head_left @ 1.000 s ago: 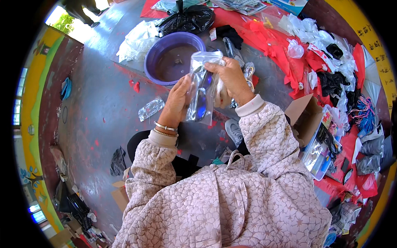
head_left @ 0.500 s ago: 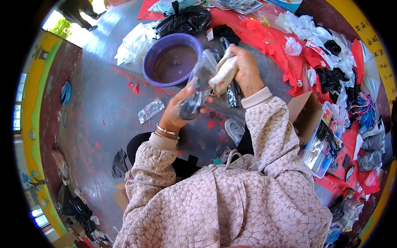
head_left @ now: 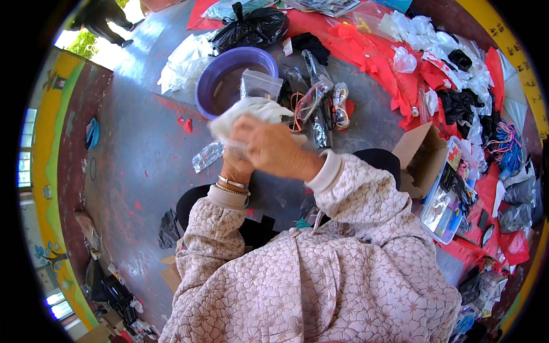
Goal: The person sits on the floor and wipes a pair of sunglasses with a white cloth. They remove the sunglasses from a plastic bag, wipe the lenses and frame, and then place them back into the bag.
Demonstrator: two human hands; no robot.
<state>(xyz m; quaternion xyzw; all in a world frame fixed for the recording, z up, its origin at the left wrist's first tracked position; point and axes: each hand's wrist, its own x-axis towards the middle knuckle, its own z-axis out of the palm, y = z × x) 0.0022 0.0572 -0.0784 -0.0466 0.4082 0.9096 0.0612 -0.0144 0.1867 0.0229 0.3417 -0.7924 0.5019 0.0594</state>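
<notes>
My right hand (head_left: 271,147), blurred by motion, is closed on a whitish cloth (head_left: 251,108) and presses it over what my left hand holds. Most of my left hand (head_left: 235,164) is hidden under the cloth and the right hand. A clear plastic bag (head_left: 262,83) sticks out beyond the cloth; the dark thing inside it is mostly covered. Just past the hands stands a purple basin (head_left: 204,73) with murky water in it. To the right of the cloth lie several plastic-wrapped items (head_left: 341,106) with thin dark and orange parts, too small to name.
A small clear packet (head_left: 207,156) lies on the grey floor at left. At right are an open cardboard box (head_left: 420,151), a clear plastic bin (head_left: 437,228) and red sheeting (head_left: 366,57) strewn with bags. Behind the basin sits a black bag (head_left: 251,28). Someone's legs (head_left: 103,23) show at far left.
My right hand has brought the cloth leftward and down onto the bag in my left hand. The wrapped items on the floor have come into fuller view.
</notes>
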